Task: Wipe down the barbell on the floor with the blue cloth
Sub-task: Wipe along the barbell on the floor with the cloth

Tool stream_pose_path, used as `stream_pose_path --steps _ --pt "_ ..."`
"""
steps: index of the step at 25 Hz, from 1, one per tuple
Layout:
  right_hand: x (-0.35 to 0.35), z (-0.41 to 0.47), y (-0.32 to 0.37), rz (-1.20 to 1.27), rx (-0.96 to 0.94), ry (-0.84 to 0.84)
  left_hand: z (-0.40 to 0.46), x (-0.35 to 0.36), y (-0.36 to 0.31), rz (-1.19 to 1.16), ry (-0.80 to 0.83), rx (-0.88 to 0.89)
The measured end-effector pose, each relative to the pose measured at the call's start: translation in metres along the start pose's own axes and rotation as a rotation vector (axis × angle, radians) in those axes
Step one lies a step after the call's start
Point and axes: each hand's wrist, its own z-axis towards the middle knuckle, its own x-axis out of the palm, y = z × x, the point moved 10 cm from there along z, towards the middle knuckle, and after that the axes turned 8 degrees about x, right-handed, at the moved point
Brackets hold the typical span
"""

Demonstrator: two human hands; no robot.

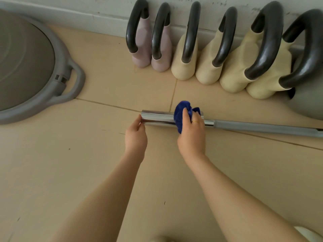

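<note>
A steel barbell (253, 126) lies across the tiled floor, its shiny chrome sleeve (157, 117) pointing left and its thinner grey shaft running off the right edge. My right hand (190, 135) grips a bunched blue cloth (180, 113) wrapped over the inner part of the sleeve, fingers curled round cloth and bar. At the sleeve's left tip, my left hand (136, 135) holds the end between fingers and thumb. The cloth hides the sleeve's collar.
Several kettlebells (209, 55) with dark handles stand in a row along the back wall, just beyond the barbell. A grey balance dome (35, 70) with a handle sits at the left. Bare beige tiles lie in front of the bar.
</note>
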Motion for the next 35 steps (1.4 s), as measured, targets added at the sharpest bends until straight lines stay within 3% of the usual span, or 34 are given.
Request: stream_pose_path --steps 2,5,7,10,13,15,18,20,22,25,28,33,35 --pt "0.016 -0.002 0.035 0.007 -0.038 0.067 -0.003 0.006 -0.002 -0.066 0.068 -0.001" --pt "0.042 -0.022 0.085 -0.126 -0.372 0.33 0.001 0.015 -0.001 -0.069 0.157 0.029" --pt "0.03 -0.014 0.073 -0.311 -0.529 0.268 0.001 0.026 -0.003 -0.034 0.231 0.075" --pt "-0.002 0.01 0.022 -0.459 -0.372 -0.017 -0.008 0.041 -0.006 0.008 0.296 0.104" --pt "0.004 0.007 0.02 -0.388 -0.171 -0.067 -0.014 0.045 -0.009 0.061 0.304 0.112" --pt "0.009 0.004 0.041 -0.247 -0.112 -0.007 -0.012 0.043 -0.012 0.053 0.311 0.106" --pt "0.047 -0.017 0.072 -0.3 -0.425 0.253 -0.003 0.042 -0.018 -0.03 0.317 0.074" --pt "0.044 -0.027 0.07 -0.439 -0.652 0.177 0.0 0.042 -0.025 -0.01 0.313 0.103" --pt "0.027 -0.018 0.047 -0.545 -0.705 0.011 0.0 0.043 -0.026 0.063 0.33 0.087" --pt "-0.006 -0.008 0.005 -0.563 -0.6 -0.117 0.004 0.047 -0.026 0.184 0.36 0.06" --pt "0.011 -0.022 -0.008 -0.578 -0.41 -0.075 0.01 0.049 -0.029 0.253 0.338 0.06" --pt "-0.006 -0.014 0.003 -0.625 -0.637 -0.197 0.018 0.052 -0.025 0.34 0.318 0.109" --pt "-0.028 0.006 0.005 -0.598 -0.556 -0.235 0.018 0.051 -0.027 0.518 0.259 0.136"
